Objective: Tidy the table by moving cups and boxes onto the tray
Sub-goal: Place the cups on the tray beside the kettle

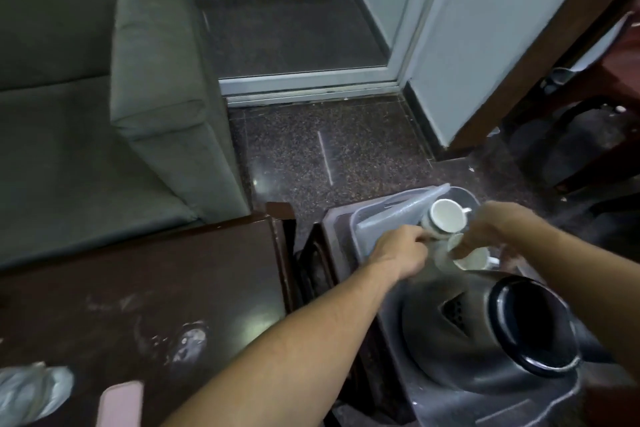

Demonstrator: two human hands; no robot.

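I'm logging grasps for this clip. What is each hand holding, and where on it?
Left hand grips the tilted upper cup low on its outer wall. Right hand covers the lower cup's rim; exact hold unclear.

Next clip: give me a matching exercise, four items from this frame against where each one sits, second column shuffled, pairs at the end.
Items:
1. Tilted white cup
2. Steel kettle
3. Pink phone
4. Grey armchair

Places:
A. Near edge of the dark wooden table
B. On the floor beyond the table, at the left
C. Far end of the grey tray, at the left hand
D. Near end of the tray, lid open

Pairs: 1-C, 2-D, 3-A, 4-B
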